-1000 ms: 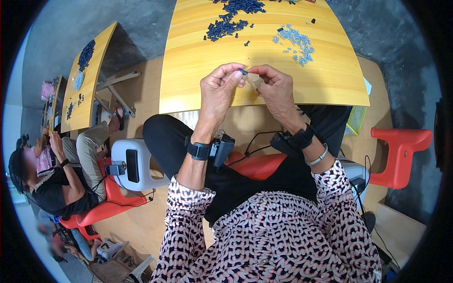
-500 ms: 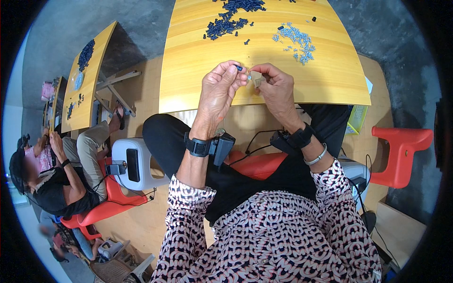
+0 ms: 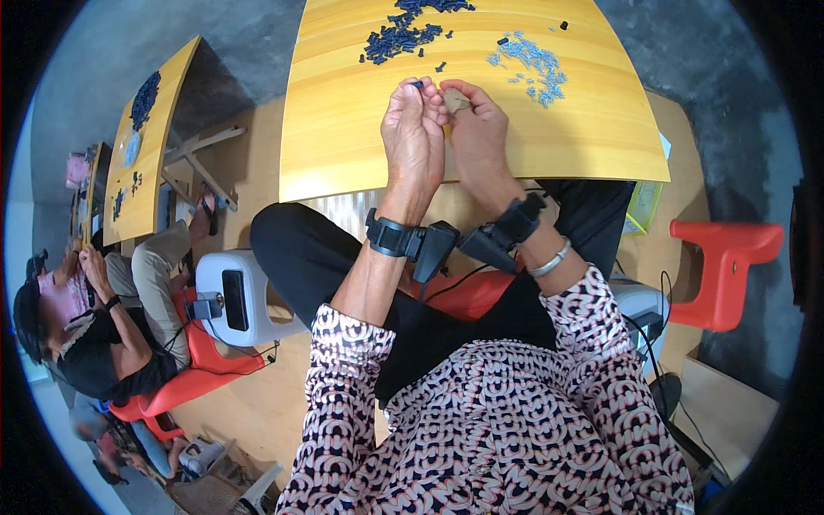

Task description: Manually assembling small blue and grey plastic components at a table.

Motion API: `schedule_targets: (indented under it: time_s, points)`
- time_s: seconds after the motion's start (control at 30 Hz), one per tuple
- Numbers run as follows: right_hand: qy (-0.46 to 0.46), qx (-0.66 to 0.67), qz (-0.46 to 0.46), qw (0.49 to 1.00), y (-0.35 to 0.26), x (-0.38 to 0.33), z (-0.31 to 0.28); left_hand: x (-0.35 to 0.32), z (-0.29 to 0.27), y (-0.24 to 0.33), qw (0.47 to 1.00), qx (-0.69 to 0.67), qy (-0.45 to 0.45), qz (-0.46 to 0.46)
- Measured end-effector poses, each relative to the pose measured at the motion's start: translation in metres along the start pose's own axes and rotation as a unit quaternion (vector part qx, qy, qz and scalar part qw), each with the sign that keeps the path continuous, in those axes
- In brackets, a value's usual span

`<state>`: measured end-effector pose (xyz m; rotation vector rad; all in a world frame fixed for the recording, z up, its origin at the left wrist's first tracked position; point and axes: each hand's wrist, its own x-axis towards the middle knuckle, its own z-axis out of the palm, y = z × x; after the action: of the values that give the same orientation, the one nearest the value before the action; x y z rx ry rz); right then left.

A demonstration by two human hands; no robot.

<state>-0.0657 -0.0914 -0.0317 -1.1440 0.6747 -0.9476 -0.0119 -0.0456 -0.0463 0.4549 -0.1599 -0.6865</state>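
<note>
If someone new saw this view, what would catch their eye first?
Probably the red stool, right of the yellow table. Next, the left hand and right hand, close together over its near side, the left pinching a dark piece. Beyond them lie a dark pile, left, and silvery pieces, right.

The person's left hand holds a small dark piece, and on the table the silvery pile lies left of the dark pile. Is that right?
Not quite: the head view shows the silvery pile to the right of the dark pile. The left hand does hold a small dark piece.
</note>
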Motion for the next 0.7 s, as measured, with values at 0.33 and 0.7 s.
schedule_targets:
  time_s: [0.33, 0.7]
  points:
    - [-0.180, 0.076, 0.115, 0.974, -0.019, 0.006, -0.053, -0.014, -0.015, 0.025, 0.996, -0.011, -0.053, -0.075]
    - [-0.240, 0.028, 0.119, 0.963, -0.026, 0.010, -0.065, -0.020, -0.034, 0.052, 0.996, -0.001, -0.049, -0.076]
